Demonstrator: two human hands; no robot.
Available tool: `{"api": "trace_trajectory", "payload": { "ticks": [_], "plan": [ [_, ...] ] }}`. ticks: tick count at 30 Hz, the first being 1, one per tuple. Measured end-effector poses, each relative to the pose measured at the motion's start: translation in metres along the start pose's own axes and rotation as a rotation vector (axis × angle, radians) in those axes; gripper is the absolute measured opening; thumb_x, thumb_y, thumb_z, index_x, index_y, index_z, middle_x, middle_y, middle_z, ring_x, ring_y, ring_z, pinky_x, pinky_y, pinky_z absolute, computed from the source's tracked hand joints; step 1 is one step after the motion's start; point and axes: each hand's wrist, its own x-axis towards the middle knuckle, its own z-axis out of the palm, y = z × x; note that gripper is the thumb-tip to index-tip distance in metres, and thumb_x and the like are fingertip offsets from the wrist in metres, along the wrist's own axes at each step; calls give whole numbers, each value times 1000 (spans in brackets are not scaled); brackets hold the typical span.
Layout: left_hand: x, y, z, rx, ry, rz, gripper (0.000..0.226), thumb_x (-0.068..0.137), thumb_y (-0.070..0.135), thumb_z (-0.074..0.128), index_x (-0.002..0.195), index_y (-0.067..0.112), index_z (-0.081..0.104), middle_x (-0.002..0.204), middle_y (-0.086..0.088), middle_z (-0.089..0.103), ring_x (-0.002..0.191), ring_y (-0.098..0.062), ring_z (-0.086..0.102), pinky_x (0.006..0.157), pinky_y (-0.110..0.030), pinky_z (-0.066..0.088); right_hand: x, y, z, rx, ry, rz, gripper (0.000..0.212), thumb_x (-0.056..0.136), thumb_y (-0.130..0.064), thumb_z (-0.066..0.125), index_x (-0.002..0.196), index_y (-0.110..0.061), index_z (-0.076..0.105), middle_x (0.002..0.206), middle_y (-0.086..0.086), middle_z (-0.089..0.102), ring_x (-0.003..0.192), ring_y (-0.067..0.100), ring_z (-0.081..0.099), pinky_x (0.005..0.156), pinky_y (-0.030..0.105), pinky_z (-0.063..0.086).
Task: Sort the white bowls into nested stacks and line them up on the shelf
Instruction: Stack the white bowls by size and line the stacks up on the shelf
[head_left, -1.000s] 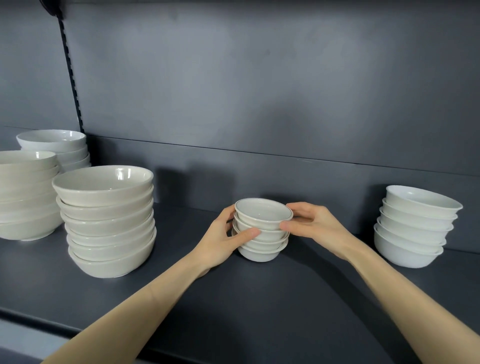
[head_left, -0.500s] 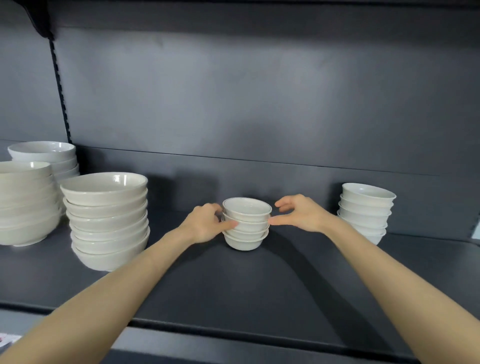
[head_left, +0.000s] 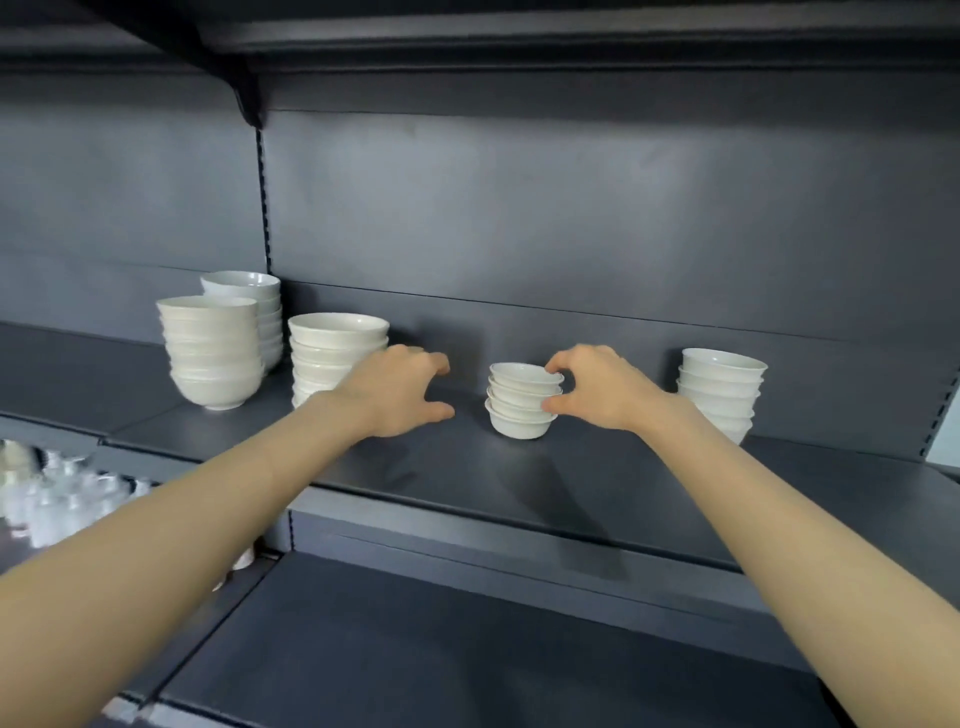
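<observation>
A nested stack of small white bowls (head_left: 523, 399) stands on the dark shelf (head_left: 519, 470), near the middle. My right hand (head_left: 602, 387) is at the stack's right side, forefinger on the top rim and thumb against a lower bowl. To the left of the stack, a clear gap away, my left hand (head_left: 400, 389) hovers with loosely curved fingers and holds nothing. It hides part of a stack of larger bowls (head_left: 335, 343).
A stack of medium bowls (head_left: 722, 384) stands at the right by the back wall. Two more tall stacks (head_left: 213, 353) (head_left: 249, 291) stand at the left. Below lies another dark shelf (head_left: 415, 649). Blurred white ware (head_left: 52, 493) shows at the lower left.
My left hand has let go of the small stack and moved off to the left. The right hand stays on the stack. The view has pulled back and shifted right.
</observation>
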Motion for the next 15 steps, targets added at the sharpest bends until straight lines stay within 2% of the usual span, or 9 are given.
{"api": "trace_trajectory", "payload": {
  "ticks": [3,8,15],
  "plan": [
    [-27,-17,-27,17,51,-24,56,89,43,60,137,17,46,130,-9,56,121,-28,49,92,-36,42,-10,-40,-10,-46,16,-52,44,86,-33,65,126,-18,56,127,6,55,114,31,51,85,38,42],
    [-70,-53,-62,73,181,-41,53,89,41,60,134,17,46,126,-8,54,118,-31,49,92,-41,43,-24,-109,-23,-85,92,-148,54,91,-34,61,139,-19,45,142,5,44,127,31,43,94,41,38],
    [-120,-141,-89,182,304,-54,59,88,40,61,137,15,42,132,-10,51,120,-32,47,93,-40,40,-13,-213,-7,-95,174,-208,43,90,-28,59,129,-12,49,134,6,49,117,30,49,88,41,44]
  ]
}}
